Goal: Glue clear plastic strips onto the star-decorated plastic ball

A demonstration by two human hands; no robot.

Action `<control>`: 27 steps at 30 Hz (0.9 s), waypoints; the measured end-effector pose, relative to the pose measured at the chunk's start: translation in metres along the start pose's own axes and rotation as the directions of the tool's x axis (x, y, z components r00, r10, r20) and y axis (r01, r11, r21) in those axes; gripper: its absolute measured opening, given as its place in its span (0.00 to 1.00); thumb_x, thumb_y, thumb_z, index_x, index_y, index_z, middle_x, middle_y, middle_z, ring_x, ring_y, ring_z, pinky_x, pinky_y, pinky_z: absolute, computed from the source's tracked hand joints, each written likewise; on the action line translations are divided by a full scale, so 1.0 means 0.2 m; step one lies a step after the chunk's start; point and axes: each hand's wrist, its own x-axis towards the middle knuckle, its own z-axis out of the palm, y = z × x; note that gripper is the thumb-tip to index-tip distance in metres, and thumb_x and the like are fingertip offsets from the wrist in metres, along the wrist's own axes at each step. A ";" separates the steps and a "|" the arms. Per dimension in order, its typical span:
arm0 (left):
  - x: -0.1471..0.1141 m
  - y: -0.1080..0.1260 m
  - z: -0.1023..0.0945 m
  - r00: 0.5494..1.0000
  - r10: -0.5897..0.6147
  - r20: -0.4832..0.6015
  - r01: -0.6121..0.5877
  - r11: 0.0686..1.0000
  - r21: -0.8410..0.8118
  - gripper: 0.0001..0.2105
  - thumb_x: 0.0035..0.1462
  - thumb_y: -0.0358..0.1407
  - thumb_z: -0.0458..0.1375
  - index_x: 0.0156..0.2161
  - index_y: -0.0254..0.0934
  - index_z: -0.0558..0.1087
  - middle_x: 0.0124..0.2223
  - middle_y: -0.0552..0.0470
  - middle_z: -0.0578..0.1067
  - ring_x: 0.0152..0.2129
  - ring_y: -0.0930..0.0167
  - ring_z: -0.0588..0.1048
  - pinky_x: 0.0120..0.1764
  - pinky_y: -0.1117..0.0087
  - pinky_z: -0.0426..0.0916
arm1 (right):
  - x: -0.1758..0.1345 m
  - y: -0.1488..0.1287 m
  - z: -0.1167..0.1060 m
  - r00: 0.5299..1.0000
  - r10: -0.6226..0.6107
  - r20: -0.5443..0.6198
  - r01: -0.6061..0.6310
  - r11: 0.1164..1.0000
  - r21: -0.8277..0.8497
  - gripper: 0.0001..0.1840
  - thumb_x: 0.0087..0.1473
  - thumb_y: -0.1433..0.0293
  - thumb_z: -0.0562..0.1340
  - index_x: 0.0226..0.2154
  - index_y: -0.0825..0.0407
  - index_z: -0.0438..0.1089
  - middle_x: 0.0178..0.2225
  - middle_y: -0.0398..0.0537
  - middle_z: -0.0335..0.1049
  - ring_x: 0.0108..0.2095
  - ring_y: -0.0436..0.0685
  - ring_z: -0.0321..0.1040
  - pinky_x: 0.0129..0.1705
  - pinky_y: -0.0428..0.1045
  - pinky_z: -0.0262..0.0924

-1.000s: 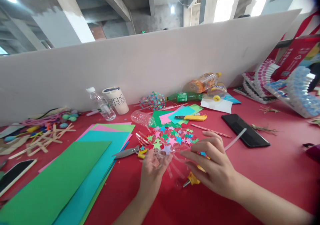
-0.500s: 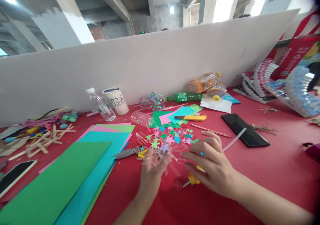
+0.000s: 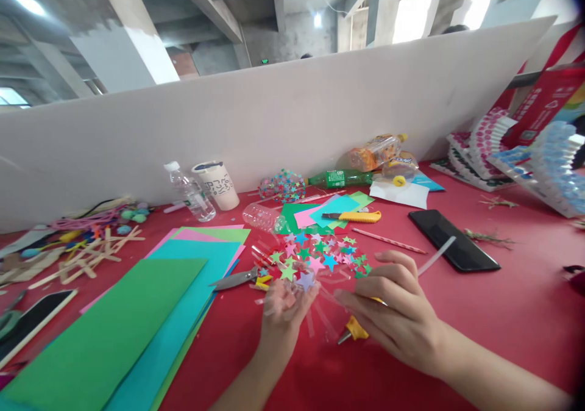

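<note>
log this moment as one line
left hand: holds clear plastic; right hand: partly hides yellow glue gun; colored stars: beyond left hand

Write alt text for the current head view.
The left hand holds clear plastic strips near a purple star, the right hand close by. Around them, colourful stars, scissors and coloured sheets lie on a red table.

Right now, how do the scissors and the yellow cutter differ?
The scissors show long grey blades; the cutter shows a short dark tip. The scissors lie close by the left hand, while the cutter lies farther back, on coloured paper. The scissors' handles are partly hidden; the cutter's is in plain view. Both have yellow handles and point left.
</note>
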 end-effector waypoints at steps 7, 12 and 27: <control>0.01 -0.03 -0.01 0.999 -0.048 -0.019 0.045 0.993 -0.106 0.25 0.30 0.44 0.72 0.33 0.38 0.67 0.34 0.49 0.78 0.35 0.62 0.78 0.46 0.59 0.69 | -0.04 0.01 0.01 0.999 -0.042 -0.016 0.041 0.999 -0.020 0.08 0.58 0.78 0.59 0.34 0.53 0.73 0.27 0.42 0.72 0.29 0.51 0.62 0.48 0.56 0.53; 0.02 -0.06 -0.03 0.999 -0.040 -0.033 0.040 0.999 -0.008 0.19 0.32 0.40 0.71 0.28 0.39 0.67 0.27 0.52 0.76 0.27 0.64 0.77 0.39 0.60 0.71 | -0.06 0.02 0.00 0.996 -0.056 0.072 0.058 0.998 -0.027 0.09 0.58 0.79 0.57 0.39 0.55 0.71 0.30 0.45 0.71 0.33 0.53 0.62 0.50 0.57 0.52; 0.04 -0.10 -0.07 0.998 0.029 -0.055 -0.029 1.000 -0.002 0.28 0.33 0.45 0.70 0.43 0.41 0.73 0.28 0.49 0.78 0.32 0.59 0.78 0.42 0.56 0.70 | -0.07 0.02 0.01 0.990 -0.130 0.056 0.133 0.989 -0.062 0.11 0.54 0.80 0.62 0.41 0.55 0.72 0.32 0.43 0.74 0.36 0.53 0.65 0.54 0.59 0.52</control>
